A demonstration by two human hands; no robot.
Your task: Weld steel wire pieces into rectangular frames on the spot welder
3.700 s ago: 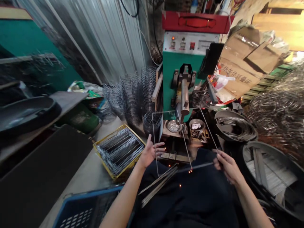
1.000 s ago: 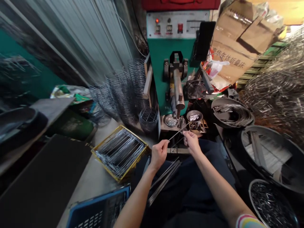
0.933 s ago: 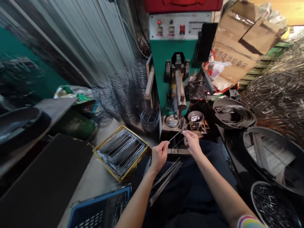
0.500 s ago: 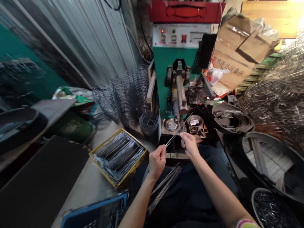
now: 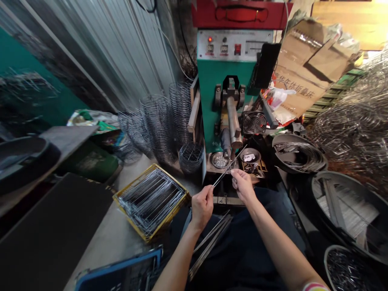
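Observation:
My left hand (image 5: pixel 202 207) is closed round the near end of a thin metal wire rod (image 5: pixel 220 179), which slants up and away to the right under the machine's electrode arm (image 5: pixel 234 125). Close to the rod's middle, my right hand (image 5: pixel 243 185) is pinched shut; what lies between its fingertips is too small to make out. The green spot welding machine (image 5: pixel 209 101) stands straight in front. Below its electrodes sit a dish of small metal pieces (image 5: pixel 220 161) and a bowl with a white item (image 5: pixel 249 156). Several loose wire rods (image 5: pixel 210 244) rest across my lap.
To the left is a yellow crate (image 5: pixel 117 197) of wire frames, with a blue crate (image 5: pixel 118 266) nearer. Stacked wire baskets (image 5: pixel 157 125) stand behind. On the right are round pans (image 5: pixel 317 210) of metal parts and a cardboard box (image 5: pixel 298 81).
The view has shifted slightly. Both hands keep nearly the same place and hold, with the rod's far end still by the electrodes.

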